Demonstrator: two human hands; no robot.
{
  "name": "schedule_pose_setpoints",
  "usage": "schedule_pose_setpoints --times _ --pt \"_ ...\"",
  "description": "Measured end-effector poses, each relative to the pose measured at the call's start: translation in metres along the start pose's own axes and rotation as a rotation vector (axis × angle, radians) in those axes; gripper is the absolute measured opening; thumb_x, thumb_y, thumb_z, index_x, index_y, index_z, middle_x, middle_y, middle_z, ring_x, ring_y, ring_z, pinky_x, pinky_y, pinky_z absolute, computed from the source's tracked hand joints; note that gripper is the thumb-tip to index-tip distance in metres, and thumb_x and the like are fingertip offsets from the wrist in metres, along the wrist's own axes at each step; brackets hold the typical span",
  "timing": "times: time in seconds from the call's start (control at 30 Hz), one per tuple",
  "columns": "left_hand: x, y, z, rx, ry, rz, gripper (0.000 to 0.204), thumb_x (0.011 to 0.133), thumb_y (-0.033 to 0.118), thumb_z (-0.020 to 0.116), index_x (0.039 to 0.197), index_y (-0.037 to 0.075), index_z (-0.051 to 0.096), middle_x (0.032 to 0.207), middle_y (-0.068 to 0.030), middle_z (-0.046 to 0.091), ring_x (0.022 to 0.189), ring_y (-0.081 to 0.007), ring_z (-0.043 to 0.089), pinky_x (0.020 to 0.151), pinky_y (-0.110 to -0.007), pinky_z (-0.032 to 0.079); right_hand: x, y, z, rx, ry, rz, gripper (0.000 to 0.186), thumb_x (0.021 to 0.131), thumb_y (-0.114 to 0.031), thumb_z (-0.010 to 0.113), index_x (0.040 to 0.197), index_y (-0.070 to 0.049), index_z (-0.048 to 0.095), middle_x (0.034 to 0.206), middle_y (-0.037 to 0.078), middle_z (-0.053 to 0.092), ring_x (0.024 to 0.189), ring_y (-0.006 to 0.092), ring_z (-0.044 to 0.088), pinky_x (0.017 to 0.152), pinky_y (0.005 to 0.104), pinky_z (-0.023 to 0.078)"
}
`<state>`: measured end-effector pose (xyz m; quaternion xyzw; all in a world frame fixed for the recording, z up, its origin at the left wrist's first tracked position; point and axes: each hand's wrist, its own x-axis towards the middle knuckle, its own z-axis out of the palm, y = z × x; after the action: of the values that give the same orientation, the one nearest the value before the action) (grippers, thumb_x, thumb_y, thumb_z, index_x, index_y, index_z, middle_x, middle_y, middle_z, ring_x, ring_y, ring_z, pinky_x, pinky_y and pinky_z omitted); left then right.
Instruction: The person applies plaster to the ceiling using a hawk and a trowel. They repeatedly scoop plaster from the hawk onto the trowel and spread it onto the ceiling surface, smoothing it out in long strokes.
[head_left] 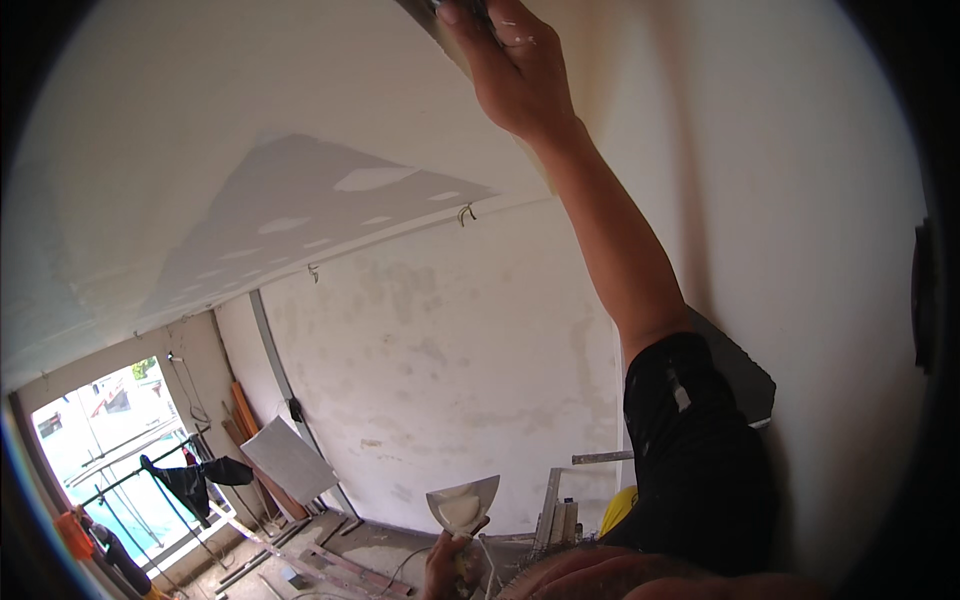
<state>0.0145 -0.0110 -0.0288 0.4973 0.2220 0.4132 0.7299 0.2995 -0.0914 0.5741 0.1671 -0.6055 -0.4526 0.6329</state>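
Scraper [483, 491] with pale paste on its wide blade stands upright in the near middle, and the left hand [447, 568] grasps its handle, held low. It is probably light, with a thin, springy blade; paste may be slippery, so the handle seems the best place to hold. The right hand [522, 80] grips a flat trowel [434, 33] near the ceiling [200, 90], its arm stretched high; whether these 2 touch, I cannot tell.

no lettering, label, number or sign can be read on anything here.
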Motion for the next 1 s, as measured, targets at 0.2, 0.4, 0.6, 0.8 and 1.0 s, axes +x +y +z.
schedule_pose_setpoints --times 0.2,0.4,0.6,0.8,1.0 --pt "0.004 -0.004 -0.001 -0.024 -0.014 0.017 0.084 0.099 0.021 0.064 0.165 0.017 0.011 0.162 -0.0112 0.038 0.103 -0.0220 0.065 0.078 -0.034 0.059 -0.002 -0.004 -0.020 0.037 0.125 0.158 0.027 0.109 -0.022 0.056 0.126 -0.002 0.063 0.087 -0.001 0.061 0.072 0.0045 0.049 0.064 0.0208 0.041" --pt "0.005 0.000 -0.004 -0.028 -0.028 -0.008 0.084 0.099 0.021 0.064 0.165 0.017 0.011 0.162 -0.0113 0.038 0.102 -0.0221 0.065 0.077 -0.034 0.059 0.008 0.055 -0.023 -0.048 0.195 0.341 0.022 0.105 -0.013 0.058 0.124 -0.002 0.062 0.104 0.006 0.071 0.097 0.0146 0.065 0.087 0.0304 0.050" --pt "0.007 0.000 -0.007 -0.044 -0.045 -0.022 0.084 0.099 0.020 0.064 0.165 0.017 0.011 0.162 -0.0114 0.038 0.101 -0.0222 0.065 0.077 -0.034 0.059 -0.007 0.102 -0.017 -0.143 0.120 0.365 0.025 0.104 -0.013 0.055 0.126 -0.002 0.061 0.110 0.013 0.073 0.102 0.0227 0.068 0.092 0.0336 0.051" --pt "0.008 0.000 -0.009 -0.080 -0.058 -0.034 0.085 0.099 0.020 0.064 0.165 0.017 0.011 0.162 -0.0115 0.038 0.100 -0.0222 0.065 0.076 -0.034 0.059 -0.035 0.129 -0.019 -0.235 0.082 0.412 0.028 0.103 -0.012 0.054 0.128 -0.002 0.060 0.114 0.018 0.073 0.107 0.0295 0.069 0.093 0.0367 0.051" --pt "0.011 -0.005 -0.021 -0.149 -0.091 -0.033 0.085 0.099 0.020 0.064 0.165 0.017 0.011 0.162 -0.0116 0.038 0.099 -0.0223 0.065 0.075 -0.034 0.059 -0.049 0.142 -0.018 -0.241 0.110 0.352 0.030 0.103 -0.011 0.054 0.131 -0.003 0.060 0.116 0.020 0.072 0.109 0.0334 0.069 0.094 0.0402 0.052"
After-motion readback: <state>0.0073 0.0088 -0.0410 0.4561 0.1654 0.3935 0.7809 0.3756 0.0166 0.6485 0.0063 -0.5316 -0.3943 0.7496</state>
